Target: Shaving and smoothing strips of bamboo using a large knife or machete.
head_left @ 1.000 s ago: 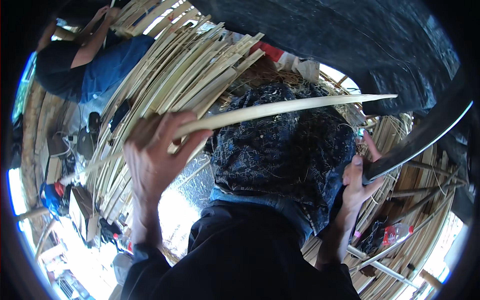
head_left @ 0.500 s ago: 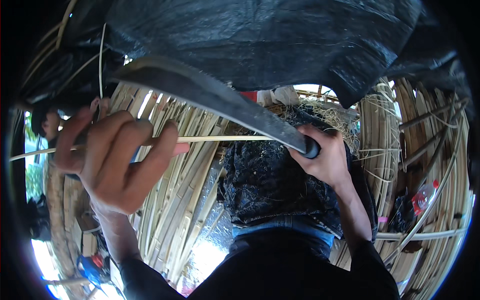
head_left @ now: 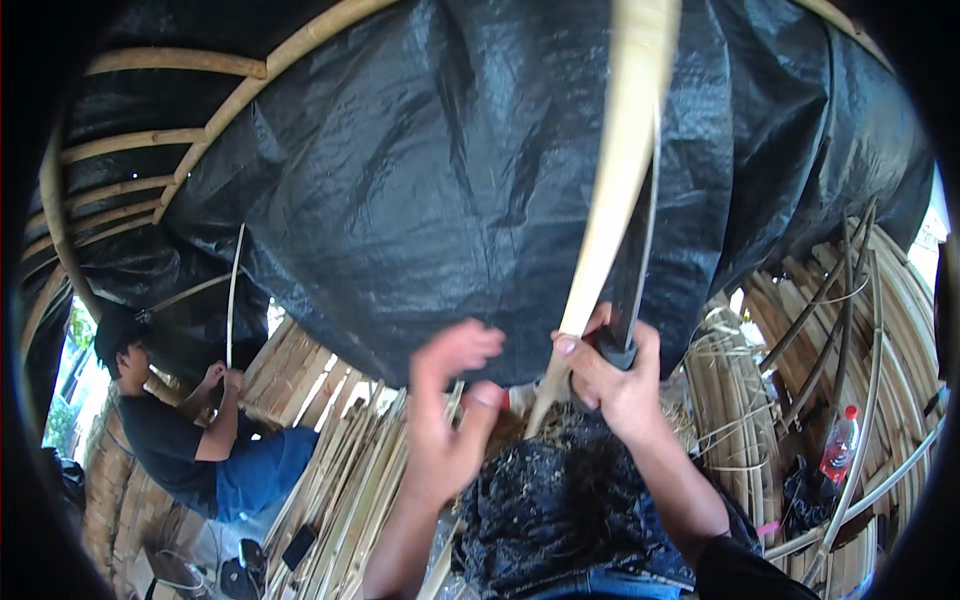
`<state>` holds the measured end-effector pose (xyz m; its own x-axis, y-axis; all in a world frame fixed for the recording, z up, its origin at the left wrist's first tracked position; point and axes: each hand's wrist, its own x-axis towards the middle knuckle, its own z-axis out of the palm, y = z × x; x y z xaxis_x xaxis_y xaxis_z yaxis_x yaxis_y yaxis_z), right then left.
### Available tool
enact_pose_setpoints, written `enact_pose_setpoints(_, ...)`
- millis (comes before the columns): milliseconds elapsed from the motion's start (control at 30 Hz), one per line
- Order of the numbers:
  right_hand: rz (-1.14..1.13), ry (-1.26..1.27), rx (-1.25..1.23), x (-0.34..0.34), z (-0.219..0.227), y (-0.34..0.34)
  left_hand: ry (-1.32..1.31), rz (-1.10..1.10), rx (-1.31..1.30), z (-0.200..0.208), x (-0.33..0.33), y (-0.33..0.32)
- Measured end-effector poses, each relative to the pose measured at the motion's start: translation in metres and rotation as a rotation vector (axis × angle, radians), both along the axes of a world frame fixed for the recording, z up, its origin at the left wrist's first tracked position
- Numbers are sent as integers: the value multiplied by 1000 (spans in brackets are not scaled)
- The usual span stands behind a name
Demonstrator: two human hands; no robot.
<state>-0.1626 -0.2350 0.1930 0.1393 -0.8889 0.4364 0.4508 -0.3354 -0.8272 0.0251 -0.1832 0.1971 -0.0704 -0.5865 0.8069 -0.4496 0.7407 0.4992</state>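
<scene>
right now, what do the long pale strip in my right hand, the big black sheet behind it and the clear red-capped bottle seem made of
Long pale strip: probably bamboo or wood, from its straw colour; smooth-looking, though blurred. Big black sheet: likely plastic tarpaulin, semi-gloss, with creases catching light. Clear red-capped bottle: seemingly shiny plastic, judging by its see-through body.

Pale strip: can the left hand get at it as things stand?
Probably yes: the left hand looks open and empty just left of the pale strip, nothing visible between them. The right hand holds strip and knife together.
</scene>
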Motion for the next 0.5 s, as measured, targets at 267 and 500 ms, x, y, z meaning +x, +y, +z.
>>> enact_pose_setpoints(267, 134, -362, 191, 3, -16, 7, -158, -108, 587, -9, -12, 15)
enact_pose_setpoints(500, 34, -264, 357, -1, -90, 32, 32, -159, 1049, -64, 17, 82)
